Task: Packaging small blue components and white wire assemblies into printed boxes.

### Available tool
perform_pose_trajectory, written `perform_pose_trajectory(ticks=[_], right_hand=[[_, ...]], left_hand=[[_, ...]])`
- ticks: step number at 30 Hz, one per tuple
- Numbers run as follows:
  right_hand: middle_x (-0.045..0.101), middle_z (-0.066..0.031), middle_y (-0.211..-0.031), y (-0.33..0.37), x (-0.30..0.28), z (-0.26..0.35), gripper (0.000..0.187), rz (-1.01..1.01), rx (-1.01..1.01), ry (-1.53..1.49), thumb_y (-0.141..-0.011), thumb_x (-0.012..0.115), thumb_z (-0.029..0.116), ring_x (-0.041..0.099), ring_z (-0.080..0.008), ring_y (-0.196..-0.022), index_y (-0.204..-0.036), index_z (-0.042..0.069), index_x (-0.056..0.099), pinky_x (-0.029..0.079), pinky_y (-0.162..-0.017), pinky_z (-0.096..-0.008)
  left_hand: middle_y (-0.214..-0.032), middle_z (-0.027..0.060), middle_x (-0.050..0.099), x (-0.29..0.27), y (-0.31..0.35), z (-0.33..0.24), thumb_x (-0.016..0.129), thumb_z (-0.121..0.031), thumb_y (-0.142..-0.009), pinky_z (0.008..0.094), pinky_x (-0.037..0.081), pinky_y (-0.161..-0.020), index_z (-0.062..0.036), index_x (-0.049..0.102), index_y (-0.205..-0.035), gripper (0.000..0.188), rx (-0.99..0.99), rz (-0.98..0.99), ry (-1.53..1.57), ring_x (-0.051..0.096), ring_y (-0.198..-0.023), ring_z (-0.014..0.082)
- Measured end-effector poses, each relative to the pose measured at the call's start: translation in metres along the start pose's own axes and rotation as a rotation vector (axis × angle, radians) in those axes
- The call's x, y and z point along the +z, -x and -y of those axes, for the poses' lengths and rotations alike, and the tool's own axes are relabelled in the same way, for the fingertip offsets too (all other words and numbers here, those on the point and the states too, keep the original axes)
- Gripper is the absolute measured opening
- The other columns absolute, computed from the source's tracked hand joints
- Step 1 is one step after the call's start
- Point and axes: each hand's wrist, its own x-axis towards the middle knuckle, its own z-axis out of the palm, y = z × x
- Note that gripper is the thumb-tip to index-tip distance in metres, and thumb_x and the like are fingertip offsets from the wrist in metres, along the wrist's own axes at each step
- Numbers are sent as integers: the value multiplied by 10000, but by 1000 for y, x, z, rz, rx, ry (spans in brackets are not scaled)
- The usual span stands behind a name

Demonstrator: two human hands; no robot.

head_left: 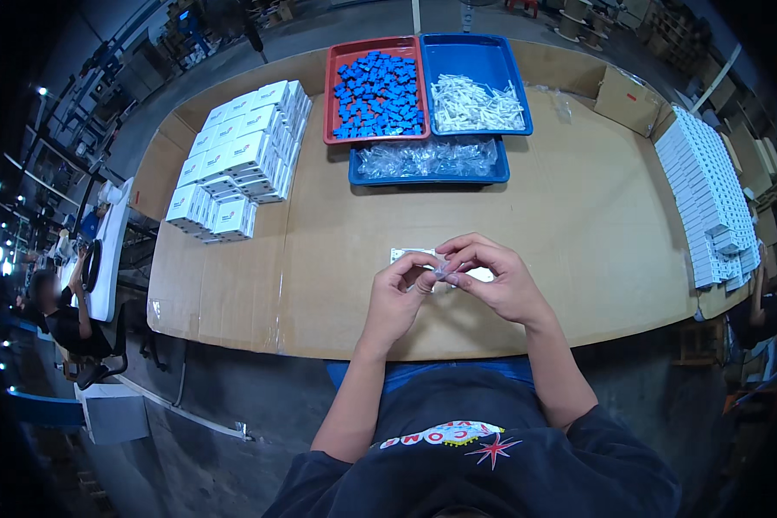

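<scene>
Over the near middle of the cardboard-covered table, my two hands meet fingertip to fingertip. Between them is a small crumpled piece of clear plastic point(441, 271), seemingly a little bag; whether anything is inside it I cannot tell. My left hand point(397, 292) pinches it with thumb and index finger. From the other side my right hand point(502, 281) pinches it too, fingers curled. Under and behind the hands lies a flat white piece point(400, 254) with small dark marks, mostly covered by my fingers.
Ahead stand a red tray point(329, 121) of blue parts, a blue tray point(470, 50) of white slim pieces, and a lower blue tray point(432, 180) of clear plastic bags. White boxes point(233, 155) are stacked at left, white units point(704, 190) at right. A person point(69, 319) sits far left.
</scene>
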Motion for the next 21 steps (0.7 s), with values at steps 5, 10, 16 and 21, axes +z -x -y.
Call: perform_pose_trajectory(ticks=[5,10,16,21], right_hand=[[673,-125,-1301,3,-6,5,84,0,60,-84,-926,745,36,694,-197,-1077,-1006,11,738,568,-912,-327],[670,-126,-1313,4,-11,5,78,19,73,-72,-905,784,62,699,-193,-1062,-957,20,743,560,-937,-333],[680,-133,-1301,0,-11,-6,128,19,111,-145,-891,799,66,700,-205,-1073,-999,46,733,549,-950,-343],[682,-140,-1307,-6,-9,-5,147,28,99,-13,-887,805,66,685,-224,-1134,-1011,39,730,536,-976,-354]], left_hand=[[-1128,95,728,-4,0,1,670,-241,-1048,297,575,-861,27,663,-1319,381,-192,163,101,700,-924,142],[-1047,70,735,2,-4,6,671,-203,-1048,276,566,-829,24,700,-1255,309,-279,72,121,687,-916,122],[-1025,47,721,-3,-6,17,657,-252,-1057,278,545,-772,17,695,-1241,328,-303,145,213,660,-870,110],[-989,33,709,-2,-7,17,655,-211,-1059,255,506,-750,4,705,-1244,288,-283,77,177,587,-810,85]])
